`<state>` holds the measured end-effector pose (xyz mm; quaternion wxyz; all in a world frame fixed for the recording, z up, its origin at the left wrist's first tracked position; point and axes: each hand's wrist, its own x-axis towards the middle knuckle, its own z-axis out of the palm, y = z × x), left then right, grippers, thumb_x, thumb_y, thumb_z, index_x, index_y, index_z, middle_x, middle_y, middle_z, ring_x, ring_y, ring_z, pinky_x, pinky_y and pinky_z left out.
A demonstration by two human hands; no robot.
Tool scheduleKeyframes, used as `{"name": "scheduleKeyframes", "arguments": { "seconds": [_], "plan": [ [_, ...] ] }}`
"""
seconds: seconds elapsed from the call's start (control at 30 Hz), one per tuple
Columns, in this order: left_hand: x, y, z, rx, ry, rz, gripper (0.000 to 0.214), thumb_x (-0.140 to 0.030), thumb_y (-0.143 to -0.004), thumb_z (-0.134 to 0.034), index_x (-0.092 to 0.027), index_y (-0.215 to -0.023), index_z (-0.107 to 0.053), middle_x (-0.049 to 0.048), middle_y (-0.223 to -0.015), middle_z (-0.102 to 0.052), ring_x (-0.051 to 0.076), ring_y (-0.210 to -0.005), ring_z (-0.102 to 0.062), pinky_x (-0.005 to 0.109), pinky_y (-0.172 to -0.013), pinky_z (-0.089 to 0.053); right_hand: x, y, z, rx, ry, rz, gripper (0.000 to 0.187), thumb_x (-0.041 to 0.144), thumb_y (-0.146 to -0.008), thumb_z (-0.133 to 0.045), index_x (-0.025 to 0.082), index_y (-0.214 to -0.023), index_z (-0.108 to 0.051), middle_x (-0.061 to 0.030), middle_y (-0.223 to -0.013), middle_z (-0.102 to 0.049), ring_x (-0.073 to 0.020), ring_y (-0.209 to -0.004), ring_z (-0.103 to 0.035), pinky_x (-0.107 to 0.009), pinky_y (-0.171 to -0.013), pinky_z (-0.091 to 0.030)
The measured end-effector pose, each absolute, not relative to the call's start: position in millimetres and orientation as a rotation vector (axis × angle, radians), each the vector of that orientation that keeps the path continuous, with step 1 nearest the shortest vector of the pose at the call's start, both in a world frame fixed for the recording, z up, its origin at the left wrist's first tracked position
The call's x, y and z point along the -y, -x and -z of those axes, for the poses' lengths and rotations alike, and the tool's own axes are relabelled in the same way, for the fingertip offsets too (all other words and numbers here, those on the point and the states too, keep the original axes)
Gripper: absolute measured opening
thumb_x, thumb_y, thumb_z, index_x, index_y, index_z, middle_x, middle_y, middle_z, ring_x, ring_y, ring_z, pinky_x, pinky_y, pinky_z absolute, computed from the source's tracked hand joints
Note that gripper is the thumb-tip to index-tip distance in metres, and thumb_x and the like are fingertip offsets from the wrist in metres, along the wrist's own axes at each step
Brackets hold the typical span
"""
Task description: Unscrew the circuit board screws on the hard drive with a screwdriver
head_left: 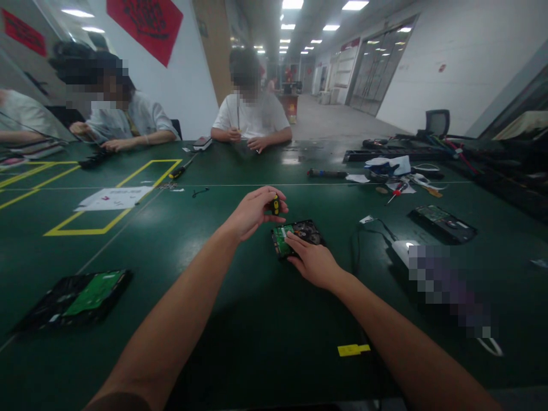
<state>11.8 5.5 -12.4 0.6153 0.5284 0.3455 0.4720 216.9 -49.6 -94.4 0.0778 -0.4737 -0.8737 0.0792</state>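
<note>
My left hand (257, 214) is closed around a black-and-yellow screwdriver handle (275, 204), held above the far left corner of a hard drive (306, 229). The screwdriver's shaft cannot be made out. The drive lies on the table with its green circuit board facing up. My right hand (314, 261) rests on the near side of the drive, its fingers stretched over the board and its thumb near the front edge. The hand covers part of the drive.
Another hard drive (92, 294) lies at left, and one (443, 224) at right near a blurred-out long object (454, 291) with a cable. A red screwdriver (398, 191), a yellow-handled screwdriver (176, 172) and papers (113, 198) lie farther back. People sit across the green table (257, 337).
</note>
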Motion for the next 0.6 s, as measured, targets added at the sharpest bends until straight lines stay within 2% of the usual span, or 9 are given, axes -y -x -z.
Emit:
{"name": "scheduleKeyframes", "arguments": {
  "seconds": [0.2,0.33,0.47,0.6],
  "plan": [
    [-5.7,-14.4,15.8,-0.769,-1.248,-1.098,0.022,-0.038,-0.088,-0.063,-0.016,-0.091,-0.065,0.0092,-0.091,-0.066,0.021,-0.090,-0.064,0.036,-0.073,-0.058,49.7,-217.6,94.3,2.622,1.397,-0.217,0.054,0.039,-0.098,-0.045,0.027,-0.151,-0.041,-0.0044,-0.161,-0.034,-0.0304,-0.116,-0.064,-0.046,-0.090,-0.055],
    [-5.3,-13.6,16.1,-0.811,-1.332,-1.106,0.023,-0.039,-0.084,-0.069,-0.017,-0.090,-0.068,0.0078,-0.093,-0.065,0.018,-0.088,-0.062,0.029,-0.067,-0.055,49.5,-217.6,93.8,2.630,1.390,-0.204,0.054,0.038,-0.098,-0.045,0.027,-0.151,-0.041,-0.0032,-0.162,-0.033,-0.0306,-0.115,-0.064,-0.047,-0.089,-0.056],
    [-5.7,-11.0,15.2,-0.910,-1.431,-1.130,0.025,-0.042,-0.085,-0.066,-0.018,-0.090,-0.072,0.0068,-0.095,-0.065,0.015,-0.082,-0.059,0.024,-0.060,-0.048,49.1,-217.5,93.3,2.627,1.398,-0.217,0.054,0.038,-0.098,-0.046,0.027,-0.151,-0.041,-0.0028,-0.162,-0.032,-0.0302,-0.117,-0.063,-0.046,-0.091,-0.055],
    [-5.6,-9.7,14.9,-0.905,-1.462,-1.100,0.025,-0.041,-0.087,-0.065,-0.018,-0.095,-0.073,0.0075,-0.094,-0.067,0.016,-0.082,-0.061,0.023,-0.059,-0.046,48.8,-217.3,93.8,2.630,1.389,-0.210,0.054,0.038,-0.098,-0.045,0.026,-0.150,-0.041,-0.0018,-0.162,-0.032,-0.0297,-0.117,-0.063,-0.046,-0.091,-0.055]
  ]
}}
